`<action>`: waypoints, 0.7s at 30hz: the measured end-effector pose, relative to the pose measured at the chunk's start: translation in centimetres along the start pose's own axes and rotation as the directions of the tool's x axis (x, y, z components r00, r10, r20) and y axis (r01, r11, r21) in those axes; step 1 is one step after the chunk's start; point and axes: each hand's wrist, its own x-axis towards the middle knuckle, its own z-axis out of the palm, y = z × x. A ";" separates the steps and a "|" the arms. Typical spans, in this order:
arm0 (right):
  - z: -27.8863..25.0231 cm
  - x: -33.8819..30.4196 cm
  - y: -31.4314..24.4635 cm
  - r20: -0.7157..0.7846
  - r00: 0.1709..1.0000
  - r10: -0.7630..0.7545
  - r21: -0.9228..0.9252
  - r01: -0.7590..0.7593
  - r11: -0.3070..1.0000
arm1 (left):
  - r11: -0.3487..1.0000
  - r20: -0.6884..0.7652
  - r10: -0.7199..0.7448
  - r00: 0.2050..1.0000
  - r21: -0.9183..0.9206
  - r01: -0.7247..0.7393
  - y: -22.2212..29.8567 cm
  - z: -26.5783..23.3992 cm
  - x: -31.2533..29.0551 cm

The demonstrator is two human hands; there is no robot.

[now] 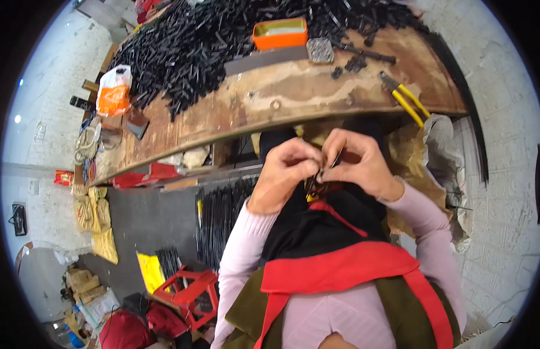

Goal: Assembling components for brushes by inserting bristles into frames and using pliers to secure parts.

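Above my lap, just off the bench's near edge, both hands work close together with fingertips nearly meeting. My right hand (360, 166) pinches a small thin black piece (338, 158) between thumb and fingers. My left hand (286, 174) is closed in a pinch beside it; whatever its fingertips hold is too small and hidden to name. More dark material shows just below the fingertips, but its shape cannot be made out against my black and red apron (339, 262).
The wooden bench (305, 87) bears a large heap of black parts (194, 46), an orange box (280, 35), a tin of small metal pieces (320, 50) and yellow-handled pliers (405, 98). A red stool (188, 296) and bundled black rods (223, 215) are at lower left.
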 end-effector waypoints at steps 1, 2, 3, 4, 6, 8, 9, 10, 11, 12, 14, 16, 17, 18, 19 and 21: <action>0.0 -0.2 0.0 -0.026 0.999 -0.042 0.006 0.042 0.999 | 0.999 -0.056 -0.002 0.998 0.053 0.005 0.7 0.7 -0.1; -0.1 -0.3 0.0 -0.053 0.995 -0.085 0.010 0.086 0.996 | 0.988 -0.054 0.037 0.998 0.152 -0.029 0.9 1.0 -0.2; 0.1 -0.5 -0.2 -0.078 0.991 -0.105 0.021 0.107 0.994 | 0.985 0.009 0.041 0.999 0.167 -0.042 0.4 0.5 -0.5; 0.0 -0.8 0.0 -0.072 0.980 -0.186 -0.042 0.183 0.982 | 0.983 0.077 0.034 0.996 0.178 -0.047 -0.4 -0.4 -0.7; 0.0 -1.0 0.1 -0.048 0.970 -0.237 -0.158 0.226 0.961 | 0.986 0.051 -0.016 0.999 0.166 0.007 -1.5 -1.2 -1.0; -0.6 -0.6 0.2 -0.046 0.964 -0.261 -0.189 0.248 0.950 | 0.995 0.092 0.007 0.996 0.103 -0.016 -2.2 -2.0 -0.7; -1.2 -0.1 -0.3 0.018 0.975 -0.220 -0.242 0.218 0.946 | 0.995 0.045 0.025 0.999 0.093 -0.029 -2.2 -1.7 -0.4; -1.8 0.5 -0.6 0.079 0.982 -0.172 -0.295 0.188 0.937 | 0.996 -0.005 0.041 0.999 0.083 -0.041 -2.0 -1.5 -0.1; -2.4 1.2 -0.6 0.029 0.997 -0.074 -0.093 0.077 0.993 | 0.998 -0.026 -0.061 0.998 -0.002 0.061 -1.5 -1.5 0.2; -2.8 2.3 -1.6 -0.129 0.991 0.022 -0.085 -0.033 0.996 | 0.998 -0.029 -0.061 0.998 -0.005 0.061 -1.1 -1.7 0.5; -7.1 5.3 0.5 -0.278 0.948 -0.152 -0.490 -0.004 0.871 | 0.997 -0.093 -0.025 0.995 0.066 0.031 -0.6 -2.0 1.5; -11.3 7.7 1.3 -0.169 0.911 -0.376 -0.877 0.035 0.478 | 0.996 -0.084 -0.015 0.996 0.083 0.022 -0.8 -2.6 2.5; -13.2 8.5 2.3 -0.169 0.891 -0.421 -0.889 0.046 0.455 | 0.996 -0.078 -0.032 0.996 0.083 0.039 -0.8 -2.3 2.9; -13.8 9.6 2.6 -0.168 0.895 -0.414 -0.890 0.043 0.454 | 0.995 -0.080 -0.050 0.996 0.084 0.056 -0.7 -2.2 3.1; -14.4 10.5 2.9 -0.086 0.878 -0.470 -0.955 0.062 0.290 | 0.993 -0.079 -0.085 0.993 0.073 0.091 -0.8 -2.3 3.3; -14.7 11.5 3.4 0.020 0.870 -0.492 -0.993 0.076 0.094 | 0.995 -0.054 -0.065 0.996 0.070 0.069 -0.9 -2.3 3.7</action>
